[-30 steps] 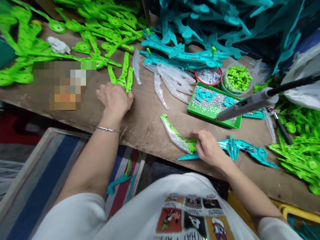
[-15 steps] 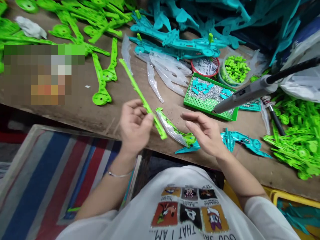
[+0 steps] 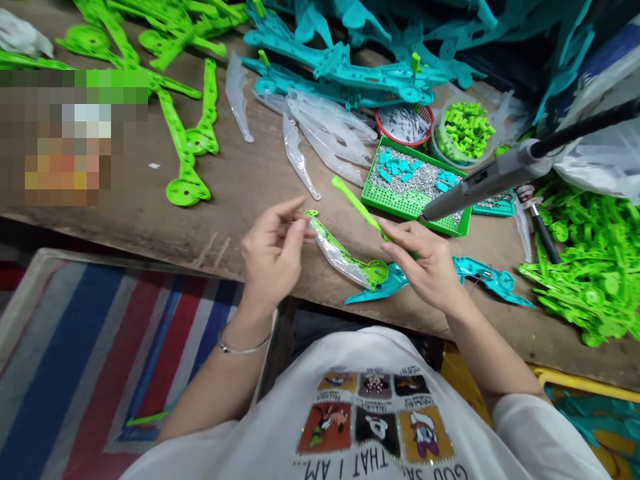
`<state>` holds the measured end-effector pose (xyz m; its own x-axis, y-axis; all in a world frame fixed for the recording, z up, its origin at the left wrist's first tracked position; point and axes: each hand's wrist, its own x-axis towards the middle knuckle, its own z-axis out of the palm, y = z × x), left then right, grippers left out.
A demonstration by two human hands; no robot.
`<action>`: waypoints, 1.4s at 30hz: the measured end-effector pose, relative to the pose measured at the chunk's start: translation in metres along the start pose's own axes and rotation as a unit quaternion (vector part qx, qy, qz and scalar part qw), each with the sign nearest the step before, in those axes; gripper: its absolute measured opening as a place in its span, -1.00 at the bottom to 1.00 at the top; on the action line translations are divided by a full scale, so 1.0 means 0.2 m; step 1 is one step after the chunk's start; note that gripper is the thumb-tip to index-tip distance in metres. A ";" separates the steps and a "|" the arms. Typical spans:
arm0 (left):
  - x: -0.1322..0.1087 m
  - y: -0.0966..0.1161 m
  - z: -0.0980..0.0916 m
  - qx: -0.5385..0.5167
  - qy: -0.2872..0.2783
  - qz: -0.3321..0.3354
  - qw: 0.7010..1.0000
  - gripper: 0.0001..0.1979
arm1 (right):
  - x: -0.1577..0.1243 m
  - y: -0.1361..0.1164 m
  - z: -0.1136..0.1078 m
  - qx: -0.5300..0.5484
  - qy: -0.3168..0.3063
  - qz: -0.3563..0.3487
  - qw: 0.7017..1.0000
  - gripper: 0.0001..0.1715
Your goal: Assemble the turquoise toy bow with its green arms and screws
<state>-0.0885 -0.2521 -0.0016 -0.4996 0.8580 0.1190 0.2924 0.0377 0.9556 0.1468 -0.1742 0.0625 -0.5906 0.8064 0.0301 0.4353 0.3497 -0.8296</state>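
A narrow bright green plastic strip [image 3: 357,203] is pinched between the thumb and fingers of my right hand [image 3: 425,257]; its far end points up and left. My left hand [image 3: 273,250] is loosely curled with the fingers apart, beside the upper end of a curved green plastic arm [image 3: 377,272]. A clear curved blade-shaped piece [image 3: 343,260] lies along that arm. Beneath my right hand and the green arm lies a long teal plastic part [image 3: 473,270], partly hidden. Whether my left fingertips touch the green arm I cannot make out.
A green tray [image 3: 415,220] holds screws and teal bits. Behind it are a red basket [image 3: 404,139] and a tub of green pieces [image 3: 465,133]. A grey power screwdriver [image 3: 480,187] hangs over the tray. Clear blades [image 3: 300,157] and green parts [image 3: 590,287] lie around.
The green strip has passed from my left hand to my right hand. My left hand now holds no strip and is by the upper end of the green arm.
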 end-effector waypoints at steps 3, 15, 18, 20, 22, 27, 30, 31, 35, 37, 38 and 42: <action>0.09 -0.15 -0.06 0.050 0.027 -0.028 0.998 -0.60 | -0.07 0.02 0.06 -0.114 -0.053 0.004 0.992 -0.50; 0.24 -0.30 -0.05 0.113 -0.029 -0.044 0.992 -0.66 | 0.00 0.02 0.38 -0.281 -0.113 -0.036 0.952 -0.52; 0.24 -0.31 -0.05 0.095 -0.035 -0.055 0.993 -0.66 | 0.02 0.02 0.39 -0.300 -0.126 -0.037 0.945 -0.52; 0.25 -0.31 -0.05 0.087 -0.034 -0.061 0.994 -0.66 | 0.02 0.03 0.39 -0.310 -0.133 -0.038 0.941 -0.53; 0.25 -0.31 -0.05 0.084 -0.037 -0.064 0.994 -0.67 | 0.03 0.03 0.39 -0.317 -0.139 -0.038 0.938 -0.53; 0.26 -0.30 -0.05 0.097 -0.044 -0.069 0.992 -0.66 | 0.05 0.03 0.39 -0.316 -0.150 -0.031 0.936 -0.53; 0.27 -0.28 -0.04 0.114 -0.044 -0.066 0.990 -0.61 | 0.07 0.02 0.38 -0.309 -0.159 -0.028 0.937 -0.56; 0.28 -0.28 -0.04 0.116 -0.046 -0.068 0.990 -0.57 | 0.07 0.01 0.37 -0.305 -0.160 -0.025 0.939 -0.57; 0.28 -0.27 -0.03 0.102 -0.048 -0.080 0.990 -0.51 | 0.11 0.00 0.33 -0.266 -0.170 -0.005 0.949 -0.62; 0.28 -0.28 -0.03 0.089 -0.044 -0.081 0.992 -0.53 | 0.16 0.00 0.31 -0.227 -0.166 0.011 0.960 -0.64; 0.28 -0.28 -0.03 0.082 -0.042 -0.080 0.992 -0.53 | 0.19 0.01 0.31 -0.202 -0.161 0.021 0.966 -0.65; 0.28 -0.30 -0.03 0.071 -0.037 -0.081 0.994 -0.56 | 0.33 0.08 0.36 -0.070 -0.176 0.079 0.979 -0.65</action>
<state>-0.1387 -0.2082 -0.0508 -0.4899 0.8699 -0.0574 0.3280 0.2450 0.9124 0.0661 -0.1493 0.0115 -0.6945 0.6508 -0.3068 0.6151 0.3157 -0.7225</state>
